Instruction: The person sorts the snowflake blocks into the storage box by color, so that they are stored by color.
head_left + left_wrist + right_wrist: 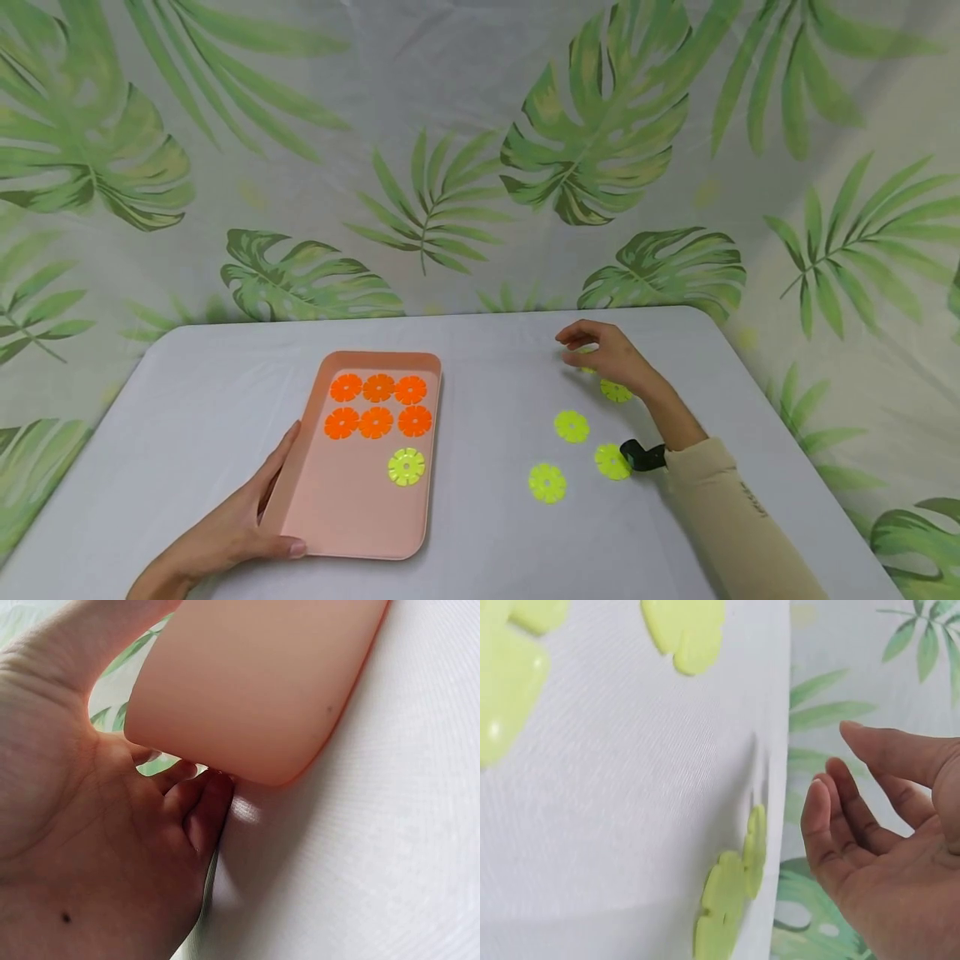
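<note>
A pink tray [352, 508] lies left of centre on the white table [487, 533]. It holds six orange flower discs [377, 406] in two rows and one yellow-green disc [406, 467]. My left hand [247, 521] grips the tray's near left corner, thumb on the rim. In the left wrist view its fingers [199, 806] tuck under the tray [255, 682]. My right hand [592, 346] hovers open at the far right over a yellow-green disc [587, 363], holding nothing. The right wrist view has that hand [870, 840] just off a disc [731, 896].
Several more yellow-green discs lie loose on the table right of the tray: one [616, 390] beside my right wrist, others [572, 426] [547, 482] [612, 461] nearer me. A leaf-print curtain [450, 167] hangs behind the table's far edge.
</note>
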Tool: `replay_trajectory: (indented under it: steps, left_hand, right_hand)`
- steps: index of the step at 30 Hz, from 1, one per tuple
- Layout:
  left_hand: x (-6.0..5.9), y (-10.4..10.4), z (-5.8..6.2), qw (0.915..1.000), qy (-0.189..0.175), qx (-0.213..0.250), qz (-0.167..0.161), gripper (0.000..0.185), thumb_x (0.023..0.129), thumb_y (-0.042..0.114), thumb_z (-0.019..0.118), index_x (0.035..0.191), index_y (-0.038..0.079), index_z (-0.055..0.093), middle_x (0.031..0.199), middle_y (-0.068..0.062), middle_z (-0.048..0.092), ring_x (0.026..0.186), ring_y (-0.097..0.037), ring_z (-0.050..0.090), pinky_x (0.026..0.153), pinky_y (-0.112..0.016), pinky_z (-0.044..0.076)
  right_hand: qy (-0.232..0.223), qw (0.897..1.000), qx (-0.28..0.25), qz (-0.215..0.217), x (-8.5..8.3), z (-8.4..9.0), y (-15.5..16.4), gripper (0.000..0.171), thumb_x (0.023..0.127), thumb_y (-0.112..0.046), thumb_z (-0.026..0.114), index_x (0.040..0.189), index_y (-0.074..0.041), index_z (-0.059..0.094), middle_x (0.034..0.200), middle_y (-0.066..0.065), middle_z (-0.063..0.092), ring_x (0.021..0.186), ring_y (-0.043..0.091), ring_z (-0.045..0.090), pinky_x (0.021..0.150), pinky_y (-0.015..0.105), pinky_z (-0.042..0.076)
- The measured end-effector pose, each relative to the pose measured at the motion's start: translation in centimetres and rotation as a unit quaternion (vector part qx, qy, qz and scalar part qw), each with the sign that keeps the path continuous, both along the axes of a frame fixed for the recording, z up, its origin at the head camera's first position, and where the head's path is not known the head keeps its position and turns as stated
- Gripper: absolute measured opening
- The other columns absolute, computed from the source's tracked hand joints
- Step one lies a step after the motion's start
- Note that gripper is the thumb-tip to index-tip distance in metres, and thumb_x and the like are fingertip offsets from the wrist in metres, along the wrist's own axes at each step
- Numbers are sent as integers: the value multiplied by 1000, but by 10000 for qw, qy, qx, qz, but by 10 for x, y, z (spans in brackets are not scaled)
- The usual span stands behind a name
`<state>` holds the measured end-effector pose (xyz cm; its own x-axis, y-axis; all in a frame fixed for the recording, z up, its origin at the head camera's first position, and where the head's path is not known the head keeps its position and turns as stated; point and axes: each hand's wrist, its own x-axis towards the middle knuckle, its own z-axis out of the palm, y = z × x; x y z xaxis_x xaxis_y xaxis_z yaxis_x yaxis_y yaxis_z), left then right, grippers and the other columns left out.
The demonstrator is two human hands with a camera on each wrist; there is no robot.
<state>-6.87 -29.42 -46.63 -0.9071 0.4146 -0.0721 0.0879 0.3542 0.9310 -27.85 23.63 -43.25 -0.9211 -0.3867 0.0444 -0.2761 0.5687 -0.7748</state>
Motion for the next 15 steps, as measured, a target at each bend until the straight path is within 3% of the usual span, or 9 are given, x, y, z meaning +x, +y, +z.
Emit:
replay_trajectory:
  steps: [8,15]
  left_hand:
    - [1,0,0,10000,-70,-26,62,129,79,9,86,168,35,-4,175,-19,0,138,20,30,102,-2,29]
    - [0,0,1,9999,-108,-37,60,128,80,9,85,168,35,-4,175,-19,0,138,20,30,102,-2,29]
  right_hand:
    - [-200,9995,110,-205,-3,-8,13,40,93,-2,75,131,2,65,134,22,65,124,38,59,105,48,48]
    - [-402,9980,239,-426,-5,-10,22,47,89,1,77,134,1,64,138,22,64,127,39,55,106,50,46]
